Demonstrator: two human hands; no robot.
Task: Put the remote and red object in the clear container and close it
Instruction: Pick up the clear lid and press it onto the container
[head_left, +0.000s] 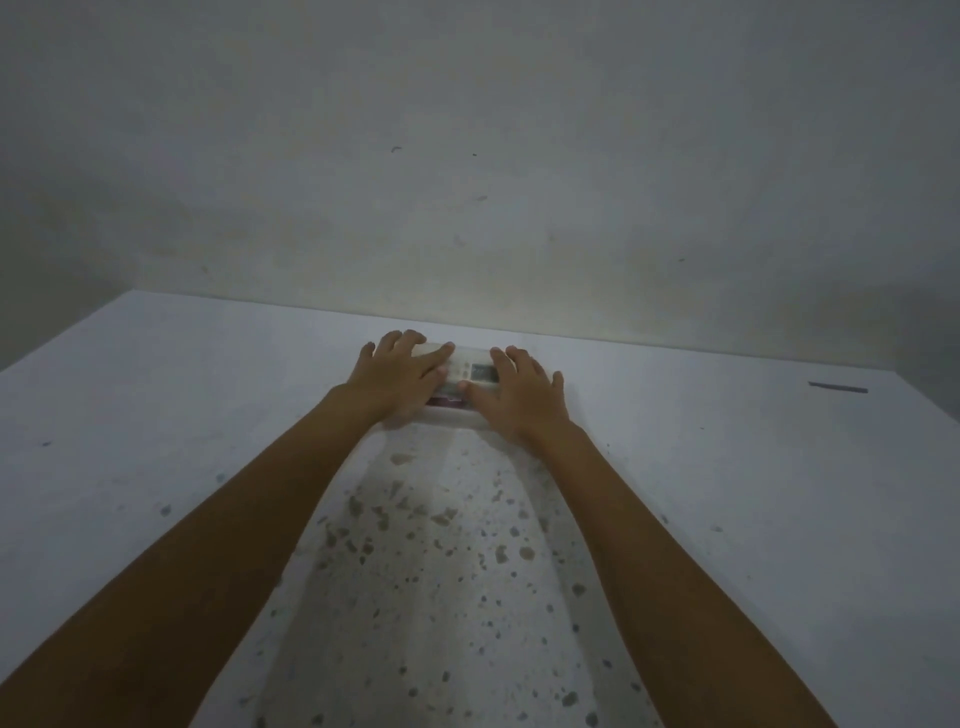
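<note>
Both hands, left hand (397, 376) and right hand (514, 392), are spread flat on the clear container (453, 415); uneven pressure could leave its lid unsealed over the remote (470, 371).

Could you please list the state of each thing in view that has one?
Container: on the table, lid apparently on.
Remote: inside, seen through the lid.
Red object: inside, mostly hidden.
Left hand: flat, on the lid.
Right hand: flat, on the lid.
</note>
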